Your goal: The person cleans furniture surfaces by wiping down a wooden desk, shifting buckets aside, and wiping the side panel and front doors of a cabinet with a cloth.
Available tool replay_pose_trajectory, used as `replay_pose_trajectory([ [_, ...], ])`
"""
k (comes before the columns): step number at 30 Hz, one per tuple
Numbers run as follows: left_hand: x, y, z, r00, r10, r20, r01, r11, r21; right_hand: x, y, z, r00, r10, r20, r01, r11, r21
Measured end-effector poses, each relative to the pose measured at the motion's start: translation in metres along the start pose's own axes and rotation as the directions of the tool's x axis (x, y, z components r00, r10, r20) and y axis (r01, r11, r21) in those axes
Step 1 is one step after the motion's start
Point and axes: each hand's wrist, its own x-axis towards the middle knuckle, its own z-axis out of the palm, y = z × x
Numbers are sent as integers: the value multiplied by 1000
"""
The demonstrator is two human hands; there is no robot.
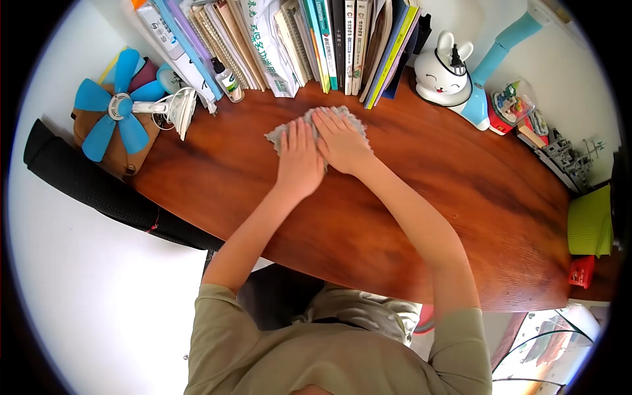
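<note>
A crumpled grey cloth (pixel 355 123) lies on the brown wooden desk (pixel 395 230), towards the row of books. My left hand (pixel 301 158) rests flat on the left part of the cloth, fingers stretched away from me. Beside it, my right hand (pixel 342 141) presses flat on the cloth's right part, its fingers extended and angled to the left. The two hands are close together, near or touching at the thumbs. Beneath the palms, some of the cloth is hidden.
Books (pixel 349 49) stand along the back, with a small spray bottle (pixel 227 80) beside them. A blue-bladed fan (pixel 120 106) is at the left. Rightward are a white rabbit-shaped lamp base (pixel 442 76), toy models (pixel 566 158) and a green bin (pixel 589 220). A black rolled mat (pixel 85 174) leans along the left edge.
</note>
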Motion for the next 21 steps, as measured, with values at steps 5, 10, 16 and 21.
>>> replay_pose_trajectory([
  [5,-18,61,-18,990,136,25,-133,984,-115,-72,5,-50,999,2,42,-2,1000,0],
  [10,-32,65,-24,977,201,67,-183,960,-210,-84,-7,-61,991,25,129,-23,1000,-15],
  [16,-22,15,-17,996,9,93,-5,999,-49,-14,-7,-19,986,-160,49,158,987,42],
  [21,16,-18,5,999,-16,42,17,1000,-24,34,15,2,990,-132,44,131,991,30],
])
